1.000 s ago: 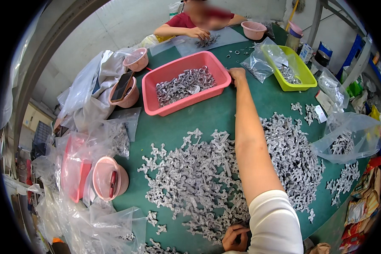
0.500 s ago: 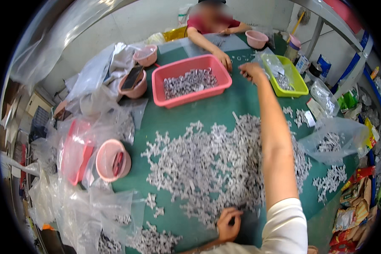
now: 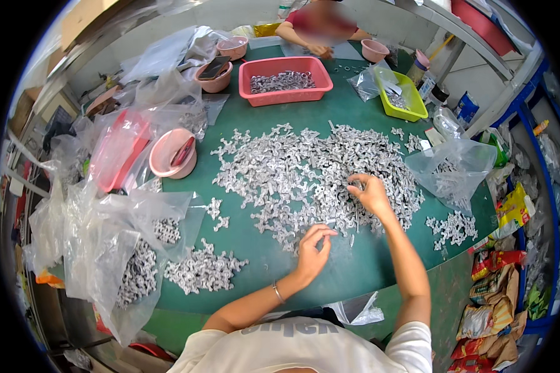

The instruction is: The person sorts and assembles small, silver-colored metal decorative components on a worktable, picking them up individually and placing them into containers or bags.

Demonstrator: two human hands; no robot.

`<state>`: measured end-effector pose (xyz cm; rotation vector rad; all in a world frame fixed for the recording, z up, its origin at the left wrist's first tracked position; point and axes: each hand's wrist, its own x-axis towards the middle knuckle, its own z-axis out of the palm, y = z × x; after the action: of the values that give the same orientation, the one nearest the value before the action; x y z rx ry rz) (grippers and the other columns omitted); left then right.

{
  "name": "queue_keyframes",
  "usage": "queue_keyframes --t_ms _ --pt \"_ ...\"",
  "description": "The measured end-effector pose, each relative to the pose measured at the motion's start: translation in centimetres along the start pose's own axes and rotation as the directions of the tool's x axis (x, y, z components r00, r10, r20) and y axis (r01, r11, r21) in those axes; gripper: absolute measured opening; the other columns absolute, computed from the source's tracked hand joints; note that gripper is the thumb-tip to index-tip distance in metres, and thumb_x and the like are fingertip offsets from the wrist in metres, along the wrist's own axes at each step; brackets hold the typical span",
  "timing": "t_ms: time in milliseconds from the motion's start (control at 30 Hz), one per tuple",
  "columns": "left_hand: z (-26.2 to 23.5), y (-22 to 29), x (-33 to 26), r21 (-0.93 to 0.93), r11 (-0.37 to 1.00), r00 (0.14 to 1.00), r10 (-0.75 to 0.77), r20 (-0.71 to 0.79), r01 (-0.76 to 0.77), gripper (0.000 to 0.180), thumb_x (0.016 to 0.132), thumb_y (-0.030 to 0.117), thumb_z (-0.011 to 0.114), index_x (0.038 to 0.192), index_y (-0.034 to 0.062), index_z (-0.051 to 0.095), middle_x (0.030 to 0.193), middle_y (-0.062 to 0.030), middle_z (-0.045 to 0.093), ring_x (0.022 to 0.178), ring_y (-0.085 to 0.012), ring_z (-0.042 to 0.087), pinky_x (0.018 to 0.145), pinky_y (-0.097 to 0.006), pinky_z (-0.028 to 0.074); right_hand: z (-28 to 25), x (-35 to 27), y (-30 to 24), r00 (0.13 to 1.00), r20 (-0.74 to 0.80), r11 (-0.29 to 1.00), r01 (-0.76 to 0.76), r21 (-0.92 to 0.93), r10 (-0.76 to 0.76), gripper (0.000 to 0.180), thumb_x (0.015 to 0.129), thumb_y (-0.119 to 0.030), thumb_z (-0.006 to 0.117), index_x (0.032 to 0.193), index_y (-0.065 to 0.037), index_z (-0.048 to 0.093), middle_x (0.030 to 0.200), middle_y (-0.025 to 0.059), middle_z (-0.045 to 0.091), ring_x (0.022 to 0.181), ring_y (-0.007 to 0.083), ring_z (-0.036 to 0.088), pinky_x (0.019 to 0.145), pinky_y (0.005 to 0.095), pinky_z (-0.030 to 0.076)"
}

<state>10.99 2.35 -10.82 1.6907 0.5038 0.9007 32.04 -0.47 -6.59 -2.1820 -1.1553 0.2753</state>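
Observation:
A wide pile of small grey metal parts (image 3: 267,168) covers the middle of the green table. My left hand (image 3: 313,253), a bracelet on its wrist, is at the pile's near edge with fingers bent toward the thumb. Whatever its fingertips pinch is too small to name. Over the pile's right part is my right hand (image 3: 372,196), thumb and forefinger curled together just above the parts. Anything between those fingers blends with the grey pieces behind. A smaller heap of the same parts (image 3: 205,268) lies to the left of my left forearm.
Beyond the pile stand a pink basin (image 3: 286,98) of metal pieces and a yellow-green basin (image 3: 407,114). Plastic bags (image 3: 87,236) and a pink tub (image 3: 162,155) crowd the left. An open bag (image 3: 451,168) sits right. A co-worker (image 3: 320,28) sits opposite.
My right arm has drawn back from beside the yellow-green basin to the pile. My left hand has moved slightly up at the near edge. The co-worker's hand has pulled away from the pink basin.

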Motion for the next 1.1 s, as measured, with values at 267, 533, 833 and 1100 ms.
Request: queue_keyframes --t_ms 267,533,833,1100 --pt "-3.2 4.2 -4.0 -0.059 0.998 0.956 0.036 0.292 -0.019 0.018 0.076 -0.008 0.049 0.086 0.0005 0.061 0.083 -0.0099 0.058 0.076 -0.0185 0.058 0.068 -0.026 0.045 3.7 -1.2 -3.5 0.993 -0.069 0.953 -0.114 -0.28 0.099 0.025 0.075 -0.019 0.063 0.099 -0.012 0.062 0.1 0.0169 0.058 0.088 0.0364 0.056 0.074 0.0438 0.045" --pt "-5.5 7.2 -5.1 -0.106 0.983 0.961 -0.122 0.249 0.152 0.017 0.08 -0.006 0.049 0.092 -0.0011 0.06 0.086 -0.0073 0.059 0.078 -0.0139 0.057 0.072 -0.024 0.045 4.1 -3.8 -3.1 0.918 -0.394 0.992 -0.002 -0.128 -0.049 0.011 0.074 -0.01 0.061 0.085 -0.008 0.061 0.084 0.0136 0.059 0.075 0.0355 0.057 0.065 0.0427 0.044" --pt "-8.7 10.6 -2.9 -0.376 0.909 0.984 -0.16 0.082 0.18 0.043 0.081 -0.004 0.054 0.122 -0.0026 0.04 0.105 -0.0098 0.05 0.091 -0.0122 0.051 0.078 -0.025 0.046 -3.1 -13.7 -12.9 0.993 0.063 0.669 -0.117 0.734 0.104 0.015 0.077 -0.002 0.06 0.091 -0.002 0.063 0.073 0.0003 0.057 0.053 0.0035 0.046 0.045 0.0178 0.036" --pt "-10.2 15.4 -3.5 -0.463 0.868 0.976 -0.098 0.192 0.178 0.03 0.08 -0.007 0.054 0.11 -0.0065 0.051 0.104 -0.0115 0.052 0.093 -0.0156 0.053 0.081 -0.027 0.046 -4.8 -18.1 -16.4 0.991 -0.039 0.724 0.121 0.679 -0.128 0.018 0.071 0.005 0.062 0.088 0.001 0.063 0.087 0.0104 0.061 0.071 0.0134 0.056 0.06 0.022 0.043"
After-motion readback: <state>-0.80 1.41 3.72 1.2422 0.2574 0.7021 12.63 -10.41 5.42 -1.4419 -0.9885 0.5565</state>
